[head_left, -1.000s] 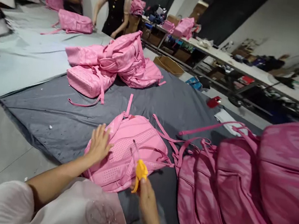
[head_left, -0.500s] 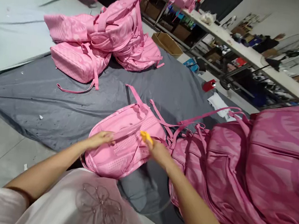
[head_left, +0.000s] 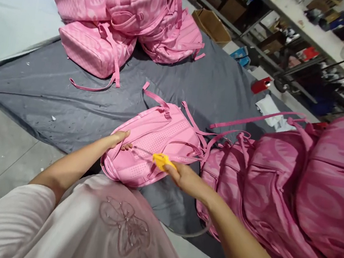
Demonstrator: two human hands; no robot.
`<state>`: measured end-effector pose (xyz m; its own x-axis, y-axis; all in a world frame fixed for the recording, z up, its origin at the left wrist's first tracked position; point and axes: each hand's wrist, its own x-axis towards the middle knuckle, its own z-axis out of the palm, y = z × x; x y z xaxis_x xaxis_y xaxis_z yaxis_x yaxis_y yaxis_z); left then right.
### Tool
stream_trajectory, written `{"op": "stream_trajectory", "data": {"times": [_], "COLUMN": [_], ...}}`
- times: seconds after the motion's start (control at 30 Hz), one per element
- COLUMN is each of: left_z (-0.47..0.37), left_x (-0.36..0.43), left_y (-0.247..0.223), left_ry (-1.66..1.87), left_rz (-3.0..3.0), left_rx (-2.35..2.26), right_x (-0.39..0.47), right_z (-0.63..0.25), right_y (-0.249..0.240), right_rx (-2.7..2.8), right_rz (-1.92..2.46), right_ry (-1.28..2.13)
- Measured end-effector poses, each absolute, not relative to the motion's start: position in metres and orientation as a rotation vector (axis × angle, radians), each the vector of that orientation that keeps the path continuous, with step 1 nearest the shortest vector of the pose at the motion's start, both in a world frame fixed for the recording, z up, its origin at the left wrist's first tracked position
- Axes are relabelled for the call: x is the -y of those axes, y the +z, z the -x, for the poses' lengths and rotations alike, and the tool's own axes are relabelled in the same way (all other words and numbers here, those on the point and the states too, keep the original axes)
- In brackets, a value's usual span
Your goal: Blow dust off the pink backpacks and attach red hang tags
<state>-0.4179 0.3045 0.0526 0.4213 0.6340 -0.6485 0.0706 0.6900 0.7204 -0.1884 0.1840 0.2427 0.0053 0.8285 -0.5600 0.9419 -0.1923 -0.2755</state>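
A pink backpack (head_left: 155,137) lies before me on dark grey sheeting, its perforated back panel facing up and its straps loose at the far end. My left hand (head_left: 119,139) is closed around a shoulder strap on its left side. In my right hand (head_left: 186,178) is a yellow air blow gun (head_left: 161,161), held above the backpack's near right part. The gun's thin nozzle points left toward my left hand. A pale hose (head_left: 188,235) curves below my right forearm; where it joins the gun is hidden.
Several pink backpacks (head_left: 321,174) are stacked close on the right. Another pile of pink backpacks (head_left: 140,10) lies at the far left on the grey sheeting (head_left: 81,121). Beyond are a cardboard box (head_left: 212,26), a red can (head_left: 260,85) and a cluttered long bench (head_left: 317,34).
My right hand has turned the blow gun so its nozzle shows pointing left. The strap that stretched between my hands now lies lower on the backpack. The view has tilted down.
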Motion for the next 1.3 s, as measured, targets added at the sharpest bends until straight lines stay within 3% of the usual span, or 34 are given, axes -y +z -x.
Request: {"op": "stream_trajectory", "data": {"times": [0.17, 0.27, 0.43, 0.53, 0.6, 0.73, 0.83, 0.97, 1.13, 1.2, 1.27, 1.3], "left_z": [0.387, 0.377, 0.374, 0.365, 0.357, 0.345, 0.347, 0.355, 0.35, 0.344, 0.337, 0.334], "left_x": [-0.25, -0.233, -0.222, -0.2, -0.184, -0.164, -0.162, -0.176, -0.197, -0.194, -0.184, -0.178], "left_y": [0.068, 0.073, 0.088, 0.092, 0.089, 0.082, 0.085, 0.087, 0.079, 0.079, 0.082, 0.084], "left_ry": [0.335, 0.129, 0.35, 0.317, 0.112, -0.056, 0.068, 0.453, 0.387, 0.36, 0.422, 0.43], "left_rz": [-1.706, -2.366, -2.512, -2.614, -2.645, -2.609, -2.474, -1.81, -0.905, -0.97, -1.366, -1.635], "left_rx": [-1.278, -1.342, -1.36, -1.097, -1.041, -1.123, -1.115, -1.081, -1.149, -1.183, -1.169, -1.143], "right_x": [-0.178, -0.172, -0.163, -0.152, -0.142, -0.116, -0.09, -0.054, -0.032, -0.035, -0.04, -0.042], "right_z": [0.172, 0.156, 0.127, 0.12, 0.116, 0.098, 0.085, 0.084, 0.098, 0.098, 0.098, 0.099], "right_y": [0.256, 0.264, 0.274, 0.275, 0.274, 0.27, 0.261, 0.248, 0.241, 0.239, 0.238, 0.237], "right_rx": [-1.69, -1.682, -1.302, -1.482, -1.515, -1.365, -1.461, -1.319, -1.566, -1.555, -1.468, -1.46], "right_rz": [-2.301, -2.083, -2.428, -2.236, -2.201, -2.392, -2.311, -2.498, -2.278, -2.491, -2.691, -2.679], "right_ry": [-0.596, -0.8, -0.274, -0.65, -0.713, -0.389, -0.668, -0.555, -1.292, -1.029, -0.672, -0.654]}}
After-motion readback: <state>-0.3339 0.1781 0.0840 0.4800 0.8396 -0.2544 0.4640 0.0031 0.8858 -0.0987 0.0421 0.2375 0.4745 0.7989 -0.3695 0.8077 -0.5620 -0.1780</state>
